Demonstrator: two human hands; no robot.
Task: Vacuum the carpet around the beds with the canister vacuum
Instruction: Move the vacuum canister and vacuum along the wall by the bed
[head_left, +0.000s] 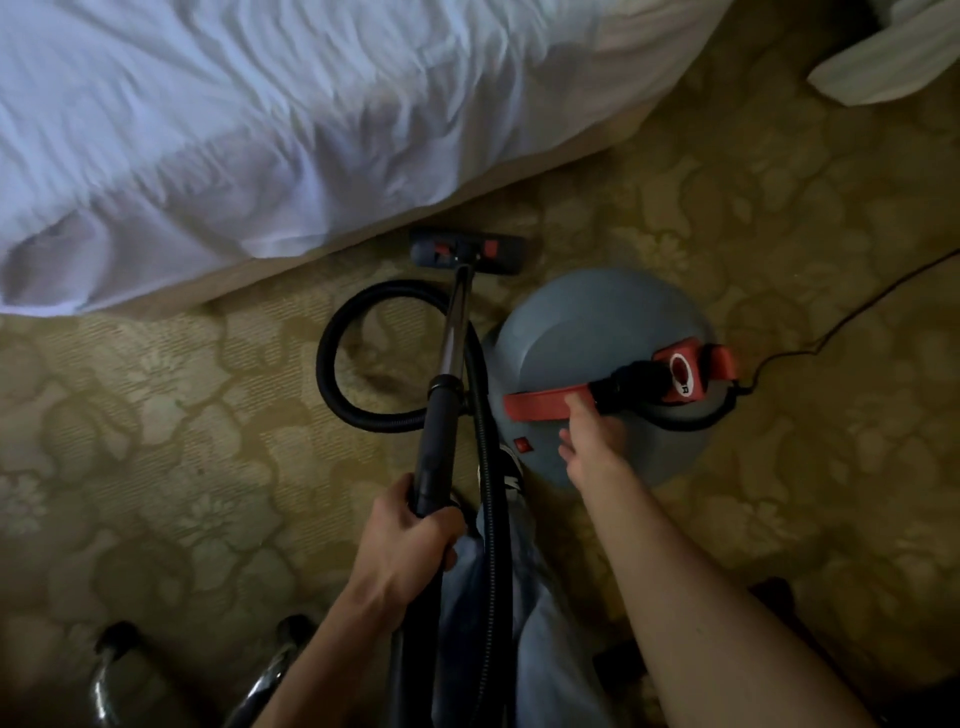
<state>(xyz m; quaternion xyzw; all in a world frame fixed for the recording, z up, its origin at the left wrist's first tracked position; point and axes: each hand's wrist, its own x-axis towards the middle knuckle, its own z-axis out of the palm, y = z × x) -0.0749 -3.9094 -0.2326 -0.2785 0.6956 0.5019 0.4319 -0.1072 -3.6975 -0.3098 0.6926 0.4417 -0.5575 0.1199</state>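
Left hand (410, 540): forearm raised from lower frame, fingers clamped round black wand (441, 415). Floor head (467, 250) flat on patterned carpet (156, 415), against bed (260, 104) edge. Hose (358, 348) looped beside. Right hand (592, 441): arm extended, fingers spread loose, tips touching red handle (545, 404) atop grey canister vacuum (597, 332).

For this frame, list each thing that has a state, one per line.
Left hand: shut on the wand.
Right hand: open, fingers on the red handle.
Wand: tilted toward the bed.
Floor head: flat on the carpet, at the bed's edge.
Hose: looped on the carpet.
Canister: upright.
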